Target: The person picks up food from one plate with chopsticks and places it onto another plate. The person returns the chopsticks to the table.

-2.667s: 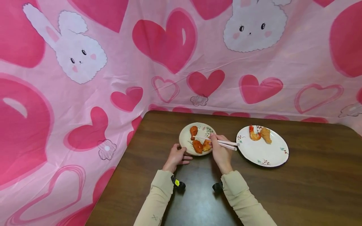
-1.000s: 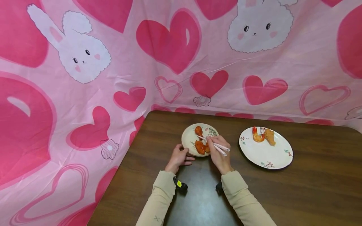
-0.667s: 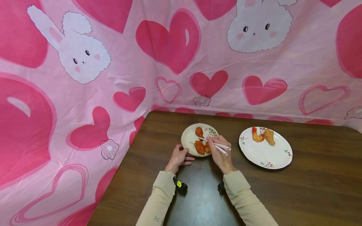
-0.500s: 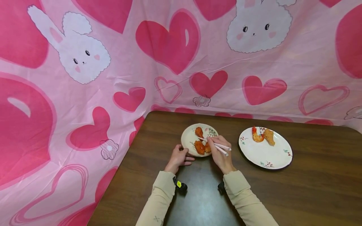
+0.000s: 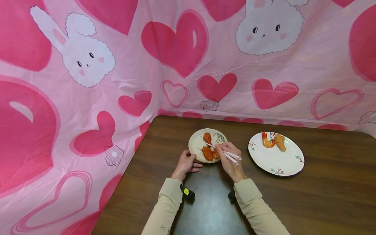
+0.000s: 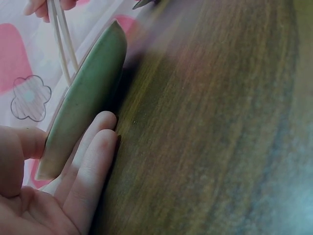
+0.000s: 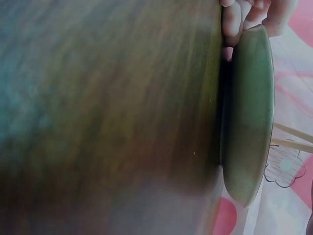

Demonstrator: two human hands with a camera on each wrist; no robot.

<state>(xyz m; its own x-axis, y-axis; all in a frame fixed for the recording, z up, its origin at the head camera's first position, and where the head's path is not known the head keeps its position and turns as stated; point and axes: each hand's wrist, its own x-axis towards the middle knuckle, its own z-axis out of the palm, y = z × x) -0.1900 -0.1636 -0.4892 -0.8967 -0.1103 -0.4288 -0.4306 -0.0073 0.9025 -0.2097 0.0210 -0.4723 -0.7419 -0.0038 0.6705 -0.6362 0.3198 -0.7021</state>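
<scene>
"So, head view first: what just changed?"

"The right hand (image 5: 232, 168), pinching slender pale chopsticks (image 5: 232, 155), has eased slightly away from the left hand (image 5: 185, 164); the tips sit at the narrow end of the glazed orange-red drumstick (image 5: 207, 137), which seems steadied rather than lifted. Since the earliest frame, that end has swung toward the right hand."

"Where's it lying?"

"On the round cream floral ceramic plate (image 5: 194, 145), ahead and left of the right hand."

"Left wrist?"

"The left hand grips the plate's edge, thumb above, fingers below."

"Right wrist?"

"Chopsticks show beyond the plate (the right hand barely appears)."
</scene>
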